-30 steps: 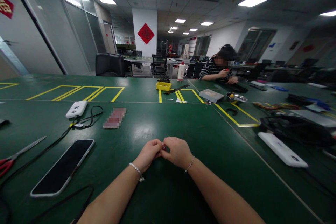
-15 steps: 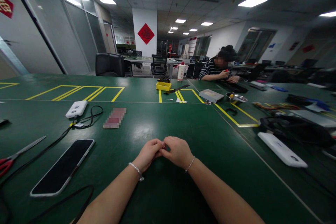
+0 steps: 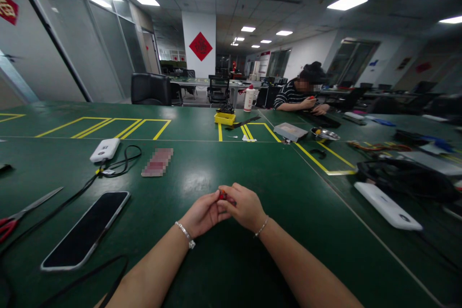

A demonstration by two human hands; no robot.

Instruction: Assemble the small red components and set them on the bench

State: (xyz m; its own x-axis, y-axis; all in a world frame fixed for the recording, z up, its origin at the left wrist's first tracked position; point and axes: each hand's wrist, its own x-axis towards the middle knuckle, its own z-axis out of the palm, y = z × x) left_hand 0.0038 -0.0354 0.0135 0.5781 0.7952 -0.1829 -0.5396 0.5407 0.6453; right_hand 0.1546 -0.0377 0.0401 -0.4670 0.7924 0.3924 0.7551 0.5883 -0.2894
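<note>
Between my two hands is a small red and dark object (image 3: 223, 195), mostly covered by fingers, so its kind does not show. My left hand (image 3: 205, 212) curls round its left side, thumb on top and fingers below. From the right, my right hand (image 3: 245, 205) pinches it, with the back of the hand turned up. Both hands are closed and meet just above the green table (image 3: 173, 260), in front of me. Each wrist wears a thin bracelet.
To the left lie a phone (image 3: 86, 231), red-handled scissors (image 3: 25, 214), a white power bank (image 3: 105, 150) with a black cable, and a blurred pinkish card (image 3: 158, 162). A white device (image 3: 388, 206) lies right. Farther back are a yellow box (image 3: 224, 119) and a seated person (image 3: 301, 94).
My hands have turned and opened slightly at the fingertips, so more of the small red object shows. My left palm has rolled upward. Things on the table stay put.
</note>
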